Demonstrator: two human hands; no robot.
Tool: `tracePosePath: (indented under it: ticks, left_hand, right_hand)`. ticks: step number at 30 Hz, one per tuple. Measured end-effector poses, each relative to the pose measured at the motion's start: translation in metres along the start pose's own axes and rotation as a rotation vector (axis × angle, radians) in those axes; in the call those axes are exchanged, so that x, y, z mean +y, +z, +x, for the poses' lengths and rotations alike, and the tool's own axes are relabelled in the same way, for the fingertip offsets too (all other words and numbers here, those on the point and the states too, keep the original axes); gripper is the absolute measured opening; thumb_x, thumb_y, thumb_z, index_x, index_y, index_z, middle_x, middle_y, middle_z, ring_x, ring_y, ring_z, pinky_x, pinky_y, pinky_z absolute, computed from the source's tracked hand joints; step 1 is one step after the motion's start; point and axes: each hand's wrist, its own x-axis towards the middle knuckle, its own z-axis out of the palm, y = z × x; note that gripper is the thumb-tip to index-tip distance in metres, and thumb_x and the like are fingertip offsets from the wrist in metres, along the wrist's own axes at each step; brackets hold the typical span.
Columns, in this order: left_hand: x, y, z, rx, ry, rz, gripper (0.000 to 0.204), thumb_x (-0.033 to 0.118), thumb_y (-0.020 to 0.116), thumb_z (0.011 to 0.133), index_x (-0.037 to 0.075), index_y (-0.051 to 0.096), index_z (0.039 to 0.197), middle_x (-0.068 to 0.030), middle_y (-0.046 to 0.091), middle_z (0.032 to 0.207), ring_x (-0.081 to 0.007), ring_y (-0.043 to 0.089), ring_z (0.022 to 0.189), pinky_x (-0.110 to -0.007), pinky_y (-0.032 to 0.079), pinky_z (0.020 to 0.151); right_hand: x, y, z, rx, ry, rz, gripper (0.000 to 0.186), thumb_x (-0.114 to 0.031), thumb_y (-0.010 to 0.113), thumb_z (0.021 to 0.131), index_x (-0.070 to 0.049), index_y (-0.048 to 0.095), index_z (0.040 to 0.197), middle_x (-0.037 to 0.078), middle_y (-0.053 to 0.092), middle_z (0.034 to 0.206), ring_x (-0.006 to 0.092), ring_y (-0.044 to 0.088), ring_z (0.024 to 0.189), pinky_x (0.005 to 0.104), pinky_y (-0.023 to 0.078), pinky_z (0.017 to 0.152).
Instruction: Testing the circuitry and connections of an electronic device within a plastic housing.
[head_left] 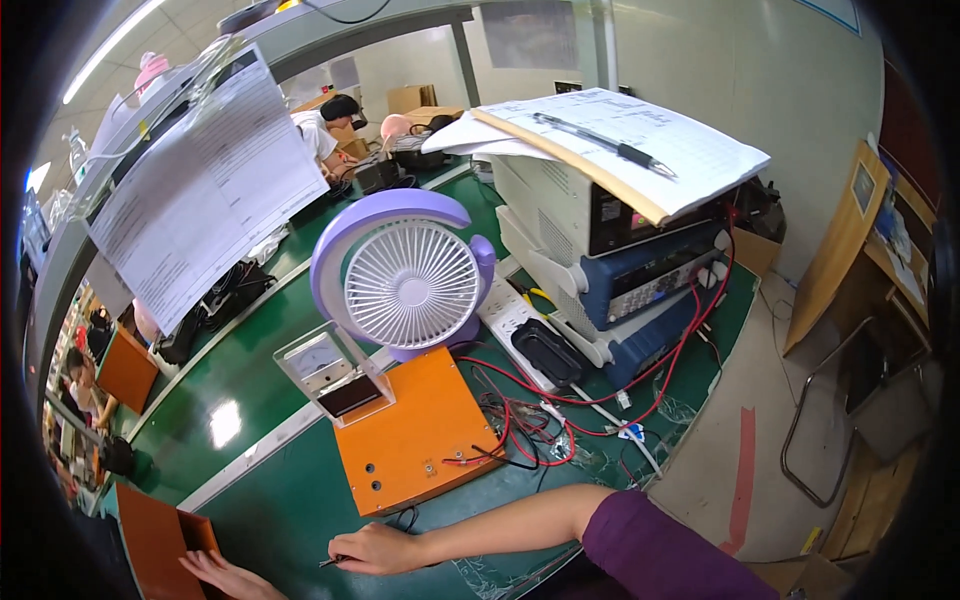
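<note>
Right hand (375,550): near edge of the green worktop (270,500), fingers pinched shut on a small dark tool (333,561), probably tweezers or a probe. Left hand (225,575): flat, fingers spread, touching a brown board (155,535) at the near left corner. Just beyond: orange box (410,435) carrying an analogue meter (325,370); purple desk fan (405,275); red leads (530,420). Step judged: positioning tool tip; steady fine placement needed.

One head-worn fisheye view looks down from close above the green workbench (250,370), tilted leftward.
</note>
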Motion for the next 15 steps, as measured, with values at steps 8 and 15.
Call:
tracePosePath:
  ticks: [8,15]
  left_hand:
    - [-0.082,-0.054,0.064,0.065,1.865,1.610,0.049,0.015,0.041,0.095,-0.001,0.028,0.139,-0.0186,0.034,0.140,-0.0279,0.037,0.128,-0.038,0.032,0.105]
    - [-0.121,-0.083,0.077,-0.761,2.312,2.916,0.046,0.008,0.064,0.077,0.024,0.052,0.118,-0.0102,0.048,0.129,-0.0338,0.048,0.117,-0.046,0.041,0.095]
  right_hand:
    - [0.002,0.004,0.009,-0.021,-0.020,0.015,0.017,-0.017,0.060,0.085,-0.005,0.052,0.094,0.012,0.060,0.083,0.0326,0.061,0.072,0.0385,0.048,0.059]
    - [0.000,0.004,0.018,-0.057,0.008,-0.012,0.014,-0.012,0.064,0.082,-0.004,0.060,0.092,0.012,0.063,0.083,0.0283,0.063,0.069,0.0343,0.050,0.058]
